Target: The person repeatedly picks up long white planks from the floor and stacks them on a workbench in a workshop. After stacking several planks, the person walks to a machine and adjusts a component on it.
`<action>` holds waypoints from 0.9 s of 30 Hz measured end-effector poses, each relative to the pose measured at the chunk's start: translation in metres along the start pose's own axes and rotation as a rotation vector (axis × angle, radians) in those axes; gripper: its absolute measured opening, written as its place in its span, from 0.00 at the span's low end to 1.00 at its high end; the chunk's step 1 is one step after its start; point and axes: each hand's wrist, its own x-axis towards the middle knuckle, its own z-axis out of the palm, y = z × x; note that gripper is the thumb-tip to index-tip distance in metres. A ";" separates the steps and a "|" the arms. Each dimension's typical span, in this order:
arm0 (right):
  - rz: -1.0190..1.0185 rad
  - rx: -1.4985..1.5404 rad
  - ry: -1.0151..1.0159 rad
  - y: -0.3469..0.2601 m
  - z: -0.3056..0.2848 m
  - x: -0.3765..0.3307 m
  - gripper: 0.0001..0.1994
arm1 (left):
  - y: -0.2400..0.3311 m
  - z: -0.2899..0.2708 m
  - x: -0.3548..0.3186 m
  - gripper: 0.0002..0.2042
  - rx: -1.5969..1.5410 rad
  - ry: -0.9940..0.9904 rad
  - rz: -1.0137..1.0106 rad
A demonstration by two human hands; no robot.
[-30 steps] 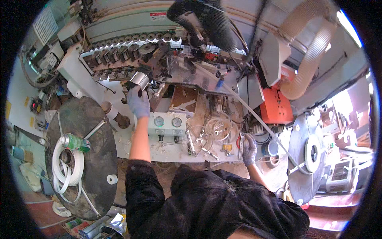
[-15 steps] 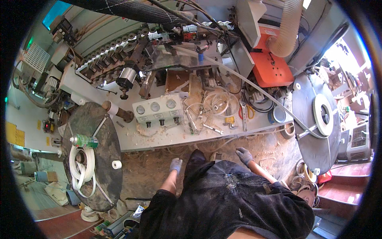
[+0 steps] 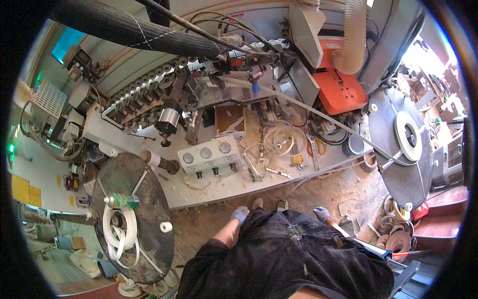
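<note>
My left hand, in a light grey glove, hangs low over the dusty floor in front of the bench. It is open, holding nothing. On the other side of my body, my right hand is gloved too, open and touching nothing. Ahead of both is a white bench with a box of round gauges. To the left of my left hand stands a dark round reel that carries a coil of white edge strip and a green spray can.
Wrenches, yellow-handled scissors and a blue tape roll lie on the bench. A second reel at right feeds a strip into the machine beside an orange cover. Strip coils lie on the floor at right.
The view has shifted, so the bench and left reel sit lower and further right. Both hands hang nearer my body, and the blue-ended metal frame at lower right has come into view.
</note>
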 end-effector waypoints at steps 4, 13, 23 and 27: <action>0.115 0.142 0.029 -0.025 0.035 -0.002 0.17 | 0.006 -0.053 0.015 0.20 -0.117 0.097 -0.051; 0.307 0.405 0.087 -0.066 0.097 -0.043 0.18 | 0.017 -0.096 0.085 0.15 0.194 -0.066 0.082; 0.454 0.172 0.321 -0.011 0.083 -0.129 0.17 | 0.101 -0.022 0.160 0.18 0.235 -0.348 0.421; 0.528 0.353 0.451 -0.006 0.050 -0.142 0.20 | 0.166 0.000 0.147 0.18 0.526 -0.369 0.455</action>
